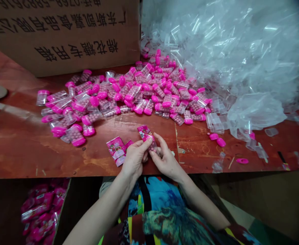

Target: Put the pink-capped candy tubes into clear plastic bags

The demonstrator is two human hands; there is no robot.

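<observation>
Near the table's front edge, my left hand (137, 154) and my right hand (167, 160) meet around a small clear candy container with a pink printed wrapper (144, 132). The left thumb presses on the wrapper, and the right fingers close on the container's other side. Pink candies show through its lower part, partly hidden by the fingers. Flat pink printed wrappers (115, 148) lie on the table just left of my left hand. Beyond both hands spreads a heap of clear containers (132, 92) with pink caps and pink candies inside.
A cardboard box (70, 37) stands at the back left of the red-brown table (100, 163). Clear plastic pieces (228, 51) pile up at the back right. Loose pink caps (221, 142) lie at the right. Below the front edge, wrapped pink packs (41, 211) fill a box.
</observation>
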